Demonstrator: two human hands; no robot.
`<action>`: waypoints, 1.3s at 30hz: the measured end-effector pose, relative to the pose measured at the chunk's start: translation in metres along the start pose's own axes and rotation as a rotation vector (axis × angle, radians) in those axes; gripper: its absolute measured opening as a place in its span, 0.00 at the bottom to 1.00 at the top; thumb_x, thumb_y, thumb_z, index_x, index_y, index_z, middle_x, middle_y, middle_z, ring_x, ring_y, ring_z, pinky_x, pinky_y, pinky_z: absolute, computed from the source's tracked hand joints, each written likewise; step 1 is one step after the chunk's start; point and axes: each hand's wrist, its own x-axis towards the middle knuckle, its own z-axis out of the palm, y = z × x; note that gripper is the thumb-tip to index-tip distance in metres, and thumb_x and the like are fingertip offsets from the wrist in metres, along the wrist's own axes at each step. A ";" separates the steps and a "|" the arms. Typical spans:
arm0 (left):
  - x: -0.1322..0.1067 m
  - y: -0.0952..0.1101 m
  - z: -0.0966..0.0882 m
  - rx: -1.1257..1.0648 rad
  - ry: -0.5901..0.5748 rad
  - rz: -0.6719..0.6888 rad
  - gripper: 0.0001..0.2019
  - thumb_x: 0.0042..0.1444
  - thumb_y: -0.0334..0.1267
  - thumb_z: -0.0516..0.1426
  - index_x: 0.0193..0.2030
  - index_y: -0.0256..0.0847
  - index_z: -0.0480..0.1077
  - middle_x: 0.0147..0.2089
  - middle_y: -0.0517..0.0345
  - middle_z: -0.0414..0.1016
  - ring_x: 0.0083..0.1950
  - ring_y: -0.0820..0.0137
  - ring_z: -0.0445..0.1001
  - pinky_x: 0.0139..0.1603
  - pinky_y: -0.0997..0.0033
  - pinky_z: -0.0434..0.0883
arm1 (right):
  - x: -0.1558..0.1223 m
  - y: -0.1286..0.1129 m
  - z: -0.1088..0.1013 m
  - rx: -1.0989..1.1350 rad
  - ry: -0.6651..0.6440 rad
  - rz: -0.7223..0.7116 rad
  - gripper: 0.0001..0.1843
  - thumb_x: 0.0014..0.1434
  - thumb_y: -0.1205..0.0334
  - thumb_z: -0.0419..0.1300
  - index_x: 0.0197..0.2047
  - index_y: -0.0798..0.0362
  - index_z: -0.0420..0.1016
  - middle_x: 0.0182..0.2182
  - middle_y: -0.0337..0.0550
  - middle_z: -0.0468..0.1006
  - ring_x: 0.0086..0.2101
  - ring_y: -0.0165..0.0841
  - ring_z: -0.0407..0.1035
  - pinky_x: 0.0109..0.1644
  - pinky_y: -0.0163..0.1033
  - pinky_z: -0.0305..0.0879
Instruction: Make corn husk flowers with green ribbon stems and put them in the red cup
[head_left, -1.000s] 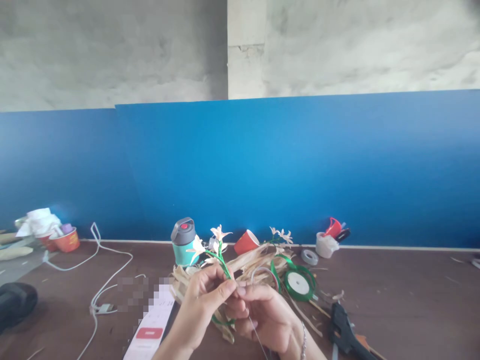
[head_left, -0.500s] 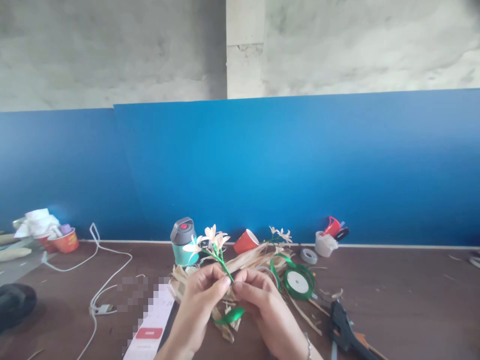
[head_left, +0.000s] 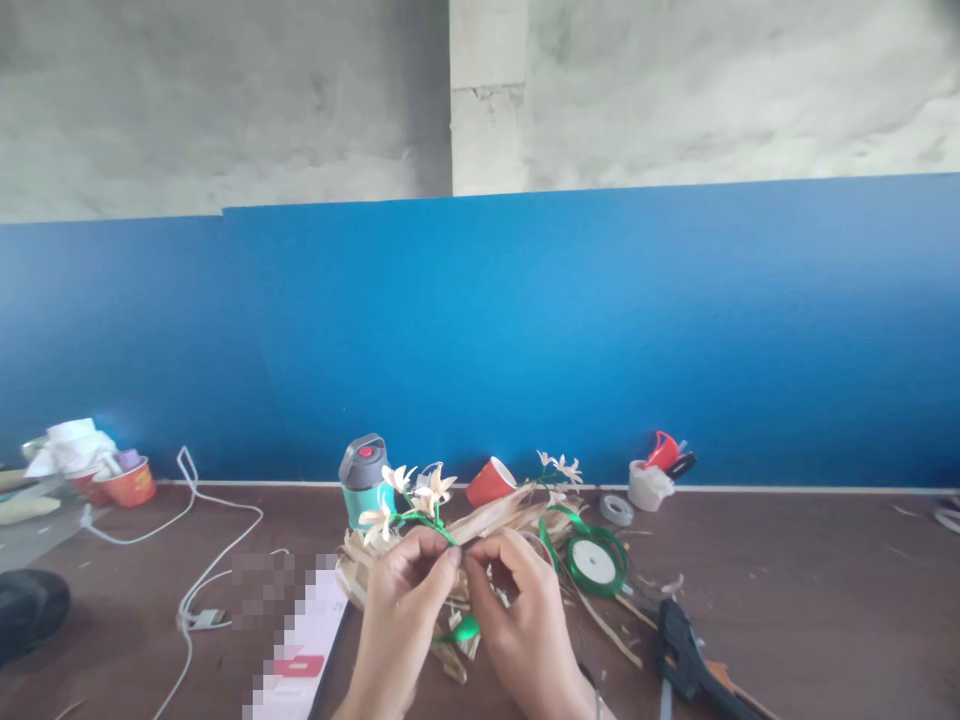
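Note:
My left hand (head_left: 409,590) is closed, pinching the green-wrapped stem of an artificial flower sprig (head_left: 431,495) with several cream blossoms. The blossoms point up and to the left, in front of a teal bottle. Close against it, my right hand (head_left: 517,600) pinches at the lower end of the stem, where a short dark piece shows between the fingertips. Below the hands hangs a strip of green ribbon (head_left: 463,628); its upper part is hidden. Pale dried husk strips (head_left: 495,515) lie behind and under both hands.
A green ribbon spool (head_left: 595,562) and a black glue gun (head_left: 686,655) lie at right. Behind stand the teal bottle (head_left: 367,500), a tipped red cup (head_left: 491,482), a second sprig (head_left: 559,466), a tape roll (head_left: 616,510) and a white cup (head_left: 649,487). White cable (head_left: 225,500) runs left.
The sprig has turned and its blossoms have tipped lower and spread to the left. My right hand has risen slightly and its fingers have bent more at the stem.

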 end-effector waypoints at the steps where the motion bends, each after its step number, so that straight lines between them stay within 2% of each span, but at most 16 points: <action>1: 0.001 -0.001 -0.002 0.018 -0.010 0.011 0.10 0.47 0.39 0.61 0.21 0.38 0.67 0.22 0.64 0.62 0.26 0.74 0.60 0.27 0.78 0.59 | 0.001 0.000 -0.001 0.069 -0.033 0.052 0.09 0.54 0.63 0.57 0.24 0.54 0.68 0.21 0.38 0.67 0.25 0.30 0.58 0.29 0.34 0.54; 4: 0.004 0.000 -0.007 0.029 -0.075 0.016 0.10 0.49 0.39 0.60 0.22 0.38 0.68 0.23 0.63 0.65 0.26 0.74 0.63 0.27 0.78 0.61 | 0.008 0.003 -0.007 0.428 -0.219 0.369 0.11 0.53 0.58 0.59 0.24 0.55 0.68 0.20 0.36 0.66 0.21 0.26 0.54 0.24 0.31 0.49; 6: 0.004 0.003 -0.008 -0.010 -0.182 -0.007 0.10 0.51 0.40 0.59 0.23 0.38 0.68 0.22 0.61 0.68 0.27 0.72 0.67 0.30 0.75 0.65 | 0.012 0.005 -0.013 0.666 -0.357 0.616 0.12 0.52 0.57 0.59 0.25 0.57 0.69 0.19 0.35 0.65 0.19 0.23 0.50 0.21 0.29 0.42; 8: 0.004 0.006 -0.008 -0.053 -0.296 -0.040 0.11 0.53 0.40 0.58 0.24 0.38 0.68 0.23 0.59 0.70 0.27 0.69 0.71 0.32 0.71 0.68 | 0.015 0.008 -0.018 0.845 -0.500 0.798 0.11 0.51 0.58 0.60 0.26 0.58 0.69 0.19 0.36 0.65 0.19 0.22 0.49 0.20 0.28 0.36; 10: 0.003 0.009 -0.008 -0.081 -0.344 -0.063 0.10 0.53 0.41 0.59 0.25 0.38 0.68 0.23 0.58 0.71 0.25 0.69 0.72 0.31 0.69 0.70 | 0.016 0.011 -0.021 1.012 -0.638 0.926 0.10 0.49 0.59 0.61 0.26 0.59 0.69 0.19 0.35 0.63 0.18 0.21 0.48 0.19 0.27 0.34; 13: 0.002 0.011 -0.009 -0.104 -0.305 -0.055 0.09 0.49 0.39 0.62 0.25 0.37 0.70 0.25 0.57 0.72 0.24 0.70 0.73 0.28 0.71 0.70 | 0.015 0.014 -0.021 1.239 -0.781 1.044 0.10 0.47 0.61 0.63 0.27 0.59 0.68 0.20 0.32 0.59 0.18 0.20 0.48 0.19 0.26 0.35; 18: -0.001 0.016 -0.009 -0.126 -0.243 -0.038 0.10 0.45 0.39 0.64 0.23 0.37 0.70 0.27 0.57 0.71 0.23 0.72 0.72 0.24 0.75 0.69 | 0.013 0.014 -0.017 1.351 -0.797 1.086 0.08 0.45 0.67 0.65 0.28 0.60 0.69 0.21 0.33 0.58 0.20 0.21 0.51 0.20 0.24 0.39; 22: -0.001 0.020 -0.007 -0.116 -0.229 -0.013 0.12 0.44 0.41 0.64 0.21 0.37 0.69 0.28 0.56 0.71 0.22 0.73 0.70 0.22 0.75 0.69 | 0.011 0.011 -0.015 1.387 -0.716 1.112 0.07 0.45 0.71 0.64 0.28 0.60 0.70 0.21 0.33 0.60 0.21 0.21 0.54 0.20 0.24 0.41; 25: 0.000 0.019 -0.007 -0.136 -0.273 -0.043 0.12 0.44 0.42 0.64 0.22 0.37 0.69 0.27 0.56 0.71 0.20 0.73 0.70 0.22 0.72 0.69 | 0.008 0.010 -0.013 1.384 -0.631 1.091 0.07 0.45 0.73 0.64 0.29 0.60 0.71 0.21 0.34 0.63 0.22 0.21 0.57 0.21 0.24 0.42; 30: 0.005 0.012 -0.014 -0.167 -0.337 -0.072 0.09 0.44 0.41 0.63 0.27 0.39 0.70 0.25 0.59 0.69 0.22 0.70 0.70 0.26 0.68 0.69 | 0.004 0.003 -0.010 1.166 -0.509 0.920 0.04 0.43 0.69 0.63 0.22 0.58 0.70 0.18 0.35 0.65 0.20 0.22 0.54 0.21 0.28 0.41; 33: 0.008 0.009 -0.019 -0.127 -0.357 -0.071 0.08 0.44 0.40 0.63 0.28 0.39 0.71 0.23 0.61 0.66 0.24 0.73 0.67 0.26 0.73 0.65 | 0.004 -0.004 -0.012 1.022 -0.410 0.792 0.08 0.42 0.67 0.65 0.19 0.58 0.69 0.17 0.35 0.66 0.19 0.22 0.52 0.22 0.29 0.42; 36: 0.008 0.008 -0.020 -0.128 -0.326 -0.073 0.08 0.42 0.39 0.64 0.25 0.38 0.71 0.27 0.60 0.66 0.25 0.75 0.63 0.24 0.76 0.61 | 0.004 -0.010 -0.013 0.936 -0.332 0.685 0.09 0.42 0.65 0.67 0.20 0.57 0.70 0.17 0.35 0.67 0.20 0.23 0.54 0.24 0.29 0.47; 39: 0.006 0.004 -0.016 -0.176 -0.239 -0.056 0.09 0.41 0.39 0.65 0.22 0.37 0.71 0.30 0.60 0.67 0.25 0.77 0.61 0.24 0.77 0.60 | 0.004 -0.012 -0.013 0.915 -0.259 0.610 0.10 0.43 0.62 0.68 0.21 0.57 0.71 0.19 0.36 0.69 0.22 0.25 0.58 0.26 0.30 0.52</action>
